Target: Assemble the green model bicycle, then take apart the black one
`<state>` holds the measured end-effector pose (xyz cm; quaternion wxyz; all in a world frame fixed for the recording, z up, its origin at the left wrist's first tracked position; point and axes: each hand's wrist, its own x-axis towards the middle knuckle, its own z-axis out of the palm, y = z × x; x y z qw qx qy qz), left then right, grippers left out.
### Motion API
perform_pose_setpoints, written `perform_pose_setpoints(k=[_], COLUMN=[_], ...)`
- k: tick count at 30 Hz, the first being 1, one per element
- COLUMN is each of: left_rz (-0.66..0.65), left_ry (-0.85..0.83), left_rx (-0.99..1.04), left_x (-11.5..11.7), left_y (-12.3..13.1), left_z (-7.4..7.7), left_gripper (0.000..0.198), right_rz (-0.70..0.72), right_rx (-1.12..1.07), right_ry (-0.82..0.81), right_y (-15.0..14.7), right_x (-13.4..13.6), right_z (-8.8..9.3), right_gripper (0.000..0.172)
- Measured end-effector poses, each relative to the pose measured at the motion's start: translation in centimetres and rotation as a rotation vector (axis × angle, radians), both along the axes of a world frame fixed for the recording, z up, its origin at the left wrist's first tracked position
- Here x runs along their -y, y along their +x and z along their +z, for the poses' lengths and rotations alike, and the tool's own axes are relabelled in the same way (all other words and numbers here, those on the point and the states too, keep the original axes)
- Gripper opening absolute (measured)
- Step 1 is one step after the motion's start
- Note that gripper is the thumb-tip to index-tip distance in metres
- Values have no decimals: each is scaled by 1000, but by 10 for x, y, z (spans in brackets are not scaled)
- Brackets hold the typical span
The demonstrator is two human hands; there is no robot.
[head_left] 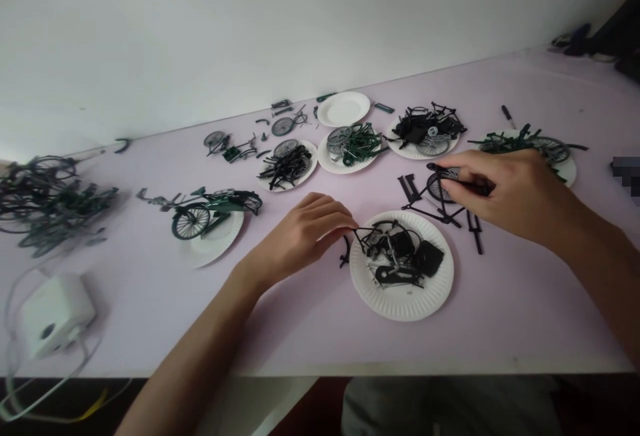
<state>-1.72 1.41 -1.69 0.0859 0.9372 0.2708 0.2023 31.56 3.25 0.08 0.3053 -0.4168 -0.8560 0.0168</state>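
Observation:
My left hand (305, 233) pinches a thin black part (361, 236) at the left rim of a white paper plate (435, 293) that holds several black miniature bicycle parts. My right hand (505, 193) is closed on a black bicycle frame with a wheel (440, 196), held just above the table behind that plate. Loose black strips (475, 229) lie beside the frame.
A green model bicycle (210, 209) rests on a plate at the left. Further plates of green and black parts (350, 146) line the back of the pale table. A heap of model bicycles (45, 199) and a white box with cables (53, 313) sit far left.

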Motion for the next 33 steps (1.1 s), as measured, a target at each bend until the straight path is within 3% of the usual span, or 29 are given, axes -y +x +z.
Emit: perform_pose_setpoints(k=[7,15,21,25,28,33], left_rz=[51,177,221,116,25,-41], left_ry=[30,130,196,253,224,168], left_rx=[181,-137,-126,0,-35,-87], left_x=[-5,-17,-7,15,30,32], left_y=[-7,-25,-11,16,31,34], left_z=[4,-11,-4,0,-2,-9], left_gripper=[11,12,11,20,25,22], right_rz=[-6,4,-75,-136,-185,-231], right_rx=[29,117,88,31,2,7], right_ry=[-75,-106,-107,-8,54,20], right_y=[-7,-14,-8,-6,-6,-5], right_x=[3,4,3,6,7,3], right_z=[-4,-9,-5,4,6,3], right_gripper=[30,27,33,30,26,24])
